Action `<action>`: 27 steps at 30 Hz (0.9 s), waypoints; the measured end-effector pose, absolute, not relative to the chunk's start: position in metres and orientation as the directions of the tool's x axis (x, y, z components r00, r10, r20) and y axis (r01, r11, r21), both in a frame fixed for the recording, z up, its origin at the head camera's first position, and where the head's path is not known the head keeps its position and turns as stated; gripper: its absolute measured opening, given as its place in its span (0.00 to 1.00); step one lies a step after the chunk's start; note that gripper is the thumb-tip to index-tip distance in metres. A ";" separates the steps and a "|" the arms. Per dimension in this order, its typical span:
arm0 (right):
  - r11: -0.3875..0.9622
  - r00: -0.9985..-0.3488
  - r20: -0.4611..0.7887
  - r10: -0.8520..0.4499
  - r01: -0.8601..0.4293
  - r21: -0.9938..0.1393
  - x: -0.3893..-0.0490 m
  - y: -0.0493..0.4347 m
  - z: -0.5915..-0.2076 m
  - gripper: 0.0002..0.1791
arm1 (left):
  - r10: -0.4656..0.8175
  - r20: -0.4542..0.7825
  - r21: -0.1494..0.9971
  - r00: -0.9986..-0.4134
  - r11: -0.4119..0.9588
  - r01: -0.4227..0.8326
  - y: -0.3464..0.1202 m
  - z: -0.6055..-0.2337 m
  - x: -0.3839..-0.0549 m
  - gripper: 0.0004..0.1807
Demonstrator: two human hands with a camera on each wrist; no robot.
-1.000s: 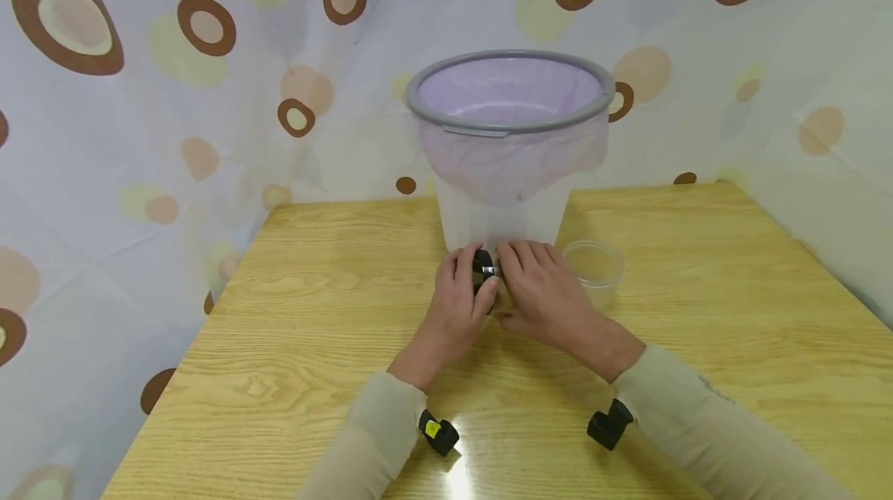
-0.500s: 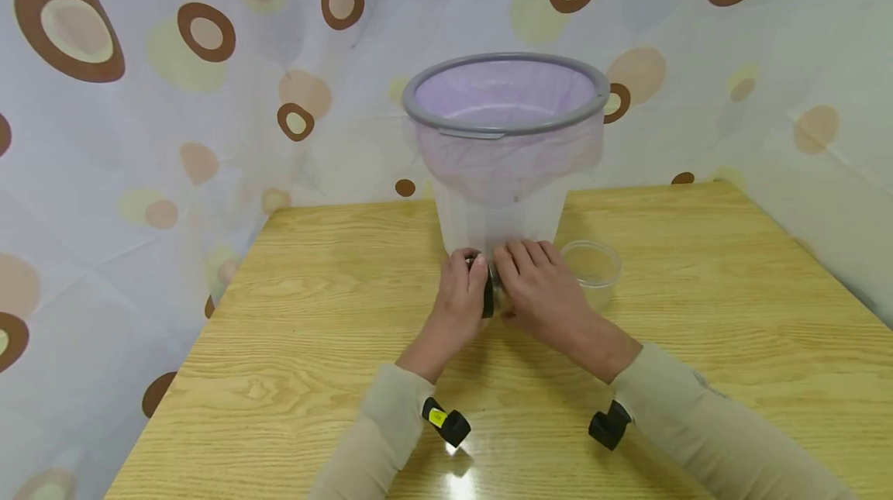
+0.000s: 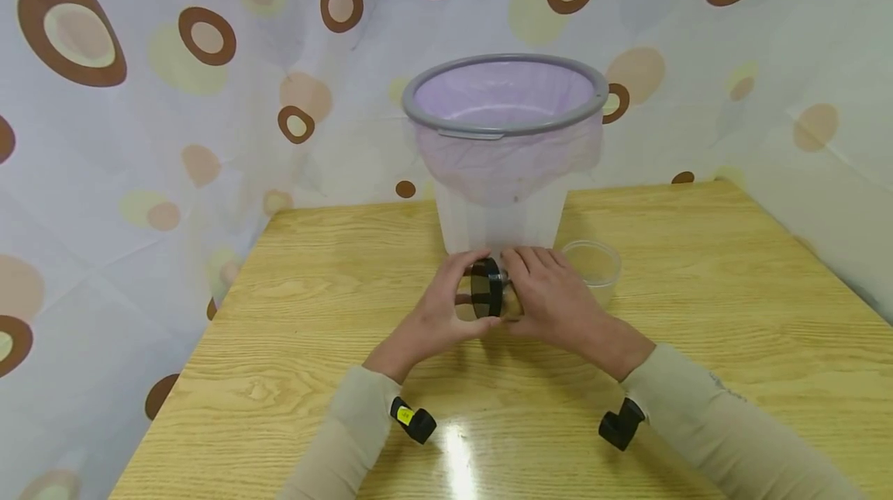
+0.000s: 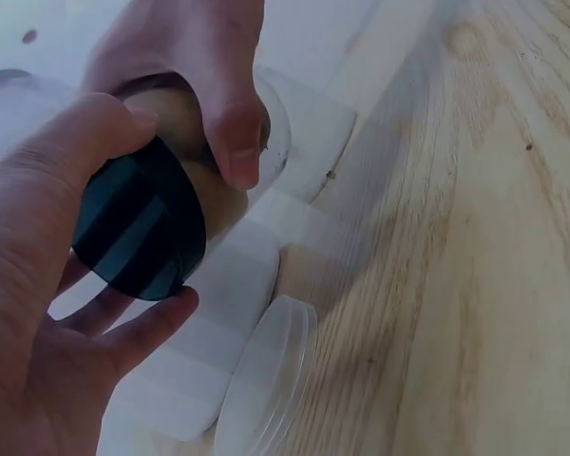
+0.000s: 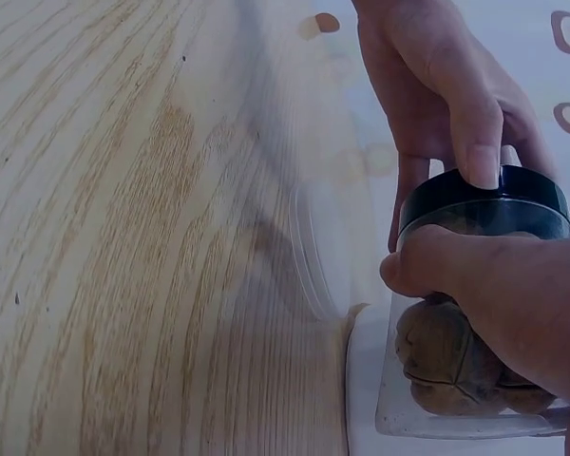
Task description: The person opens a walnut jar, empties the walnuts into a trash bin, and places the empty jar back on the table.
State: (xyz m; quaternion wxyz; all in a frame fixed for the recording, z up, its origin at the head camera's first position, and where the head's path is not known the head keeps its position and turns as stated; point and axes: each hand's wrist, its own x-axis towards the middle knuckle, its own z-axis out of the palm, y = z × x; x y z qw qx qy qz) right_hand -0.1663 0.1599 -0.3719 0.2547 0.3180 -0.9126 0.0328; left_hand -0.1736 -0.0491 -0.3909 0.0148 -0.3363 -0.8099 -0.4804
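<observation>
A clear jar (image 5: pixel 391 404) with a black lid (image 3: pixel 486 288) lies between the two hands above the table, its lid turned to the left. Brown, wrinkled walnuts (image 5: pixel 446 356) show through its wall. My right hand (image 3: pixel 554 294) grips the jar's body, thumb across the side in the right wrist view. Around the lid curve the fingers and thumb of my left hand (image 3: pixel 436 310), their tips on its rim, with a gap between palm and lid top. The right hand covers much of the jar in the head view.
Behind the hands stands a whitish bin (image 3: pixel 502 221) with a grey rim ring (image 3: pixel 481 130) over a purple liner bag (image 3: pixel 509 167). A round clear plastic tub (image 3: pixel 593 283) stands right of the right hand. Underneath is a wood-grain table (image 3: pixel 314 329); a dotted sheet (image 3: pixel 279 43) hangs behind.
The left hand has turned about the lid, its wrist moving left and its fingers spreading, so more of the lid shows. The right hand keeps its grip on the jar.
</observation>
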 end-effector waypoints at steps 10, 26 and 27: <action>0.790 -0.649 0.496 -0.577 -0.597 0.139 -0.168 0.159 -0.373 0.55 | 0.468 0.231 0.836 -0.853 0.353 0.420 -0.051 -0.388 -0.175 0.42; 0.789 -0.657 0.475 -0.586 -0.597 0.147 -0.169 0.156 -0.371 0.56 | 0.554 0.370 0.676 -0.746 0.391 0.625 -0.056 -0.388 -0.175 0.57; 0.789 -0.657 0.473 -0.587 -0.596 0.151 -0.169 0.156 -0.371 0.56 | 0.563 0.399 0.632 -0.723 0.403 0.662 -0.057 -0.388 -0.175 0.58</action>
